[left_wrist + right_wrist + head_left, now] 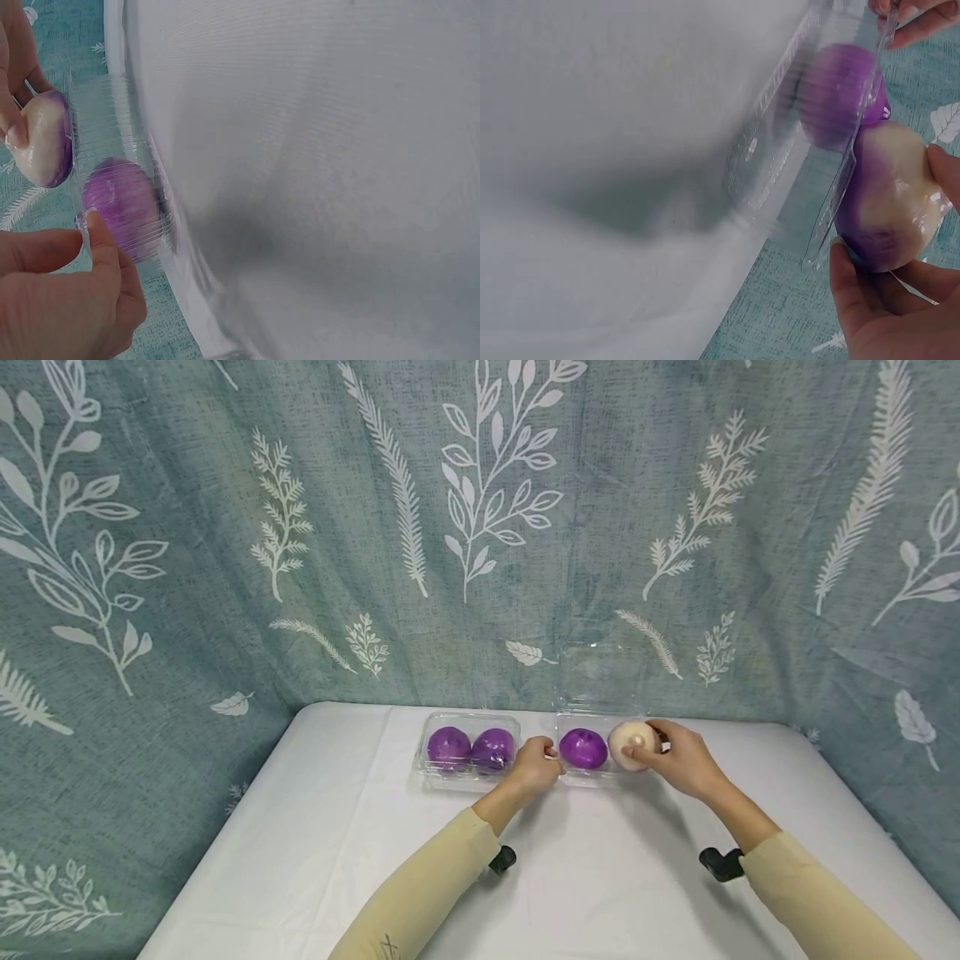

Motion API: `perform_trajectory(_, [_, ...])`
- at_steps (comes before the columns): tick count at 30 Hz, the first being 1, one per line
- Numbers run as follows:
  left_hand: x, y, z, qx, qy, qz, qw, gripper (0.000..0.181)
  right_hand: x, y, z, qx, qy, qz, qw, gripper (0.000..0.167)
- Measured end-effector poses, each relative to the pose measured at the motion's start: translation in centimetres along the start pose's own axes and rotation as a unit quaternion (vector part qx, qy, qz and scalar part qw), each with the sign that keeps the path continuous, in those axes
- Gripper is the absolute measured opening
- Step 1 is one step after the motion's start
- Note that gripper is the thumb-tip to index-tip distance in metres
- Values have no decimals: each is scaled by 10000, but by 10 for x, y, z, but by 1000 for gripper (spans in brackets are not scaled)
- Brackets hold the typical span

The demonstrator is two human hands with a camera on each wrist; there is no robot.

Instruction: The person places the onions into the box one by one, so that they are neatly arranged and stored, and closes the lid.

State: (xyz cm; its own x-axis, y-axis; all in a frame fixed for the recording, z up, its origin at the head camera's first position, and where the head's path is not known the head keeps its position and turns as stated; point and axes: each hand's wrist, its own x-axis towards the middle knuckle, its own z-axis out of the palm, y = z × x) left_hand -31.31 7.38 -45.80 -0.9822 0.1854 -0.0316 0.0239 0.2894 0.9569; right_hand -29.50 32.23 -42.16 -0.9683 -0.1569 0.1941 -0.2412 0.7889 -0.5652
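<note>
A clear plastic clamshell box sits at the back of the table with its lid raised against the curtain. Inside its left half lies a purple turnip, also seen through the plastic in the left wrist view. My left hand pinches the box's left rim between thumb and fingers. With its thumb and fingers around the sides, my right hand holds a cream-and-purple turnip at the box's right half. In the right wrist view this turnip is at the rim; whether it touches the base is hidden.
Left of the open box stands a second clear box, its lid down over two purple turnips. A leaf-patterned green curtain hangs right behind the white-covered table. Dark wrist-camera mounts stick out below both forearms.
</note>
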Motion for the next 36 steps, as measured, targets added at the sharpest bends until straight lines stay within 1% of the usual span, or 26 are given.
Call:
perform_trajectory(5, [-1,1,0,-18,-26,-10,10000,52,4,4,-1,-134,19,-56,9999,76])
perform_trajectory(12, [-1,0,0,31,-24,-9,10000,53,8,13,3,-296,105,-150,9994,76])
perform_trajectory(18, [0,0,0,50,-16,6,10000,53,12,16,6,-281,49,-146,9995,76])
perform_trajectory(25, [-2,0,0,91,-42,-26,9999,54,18,17,14,-284,24,-243,9993,67])
perform_trajectory(30, [-3,1,-1,145,-16,-24,9999,53,22,19,18,-329,19,-164,9993,70])
perform_trajectory(36, [-2,1,0,121,-9,58,9999,52,26,20,22,-507,97,-441,9977,60])
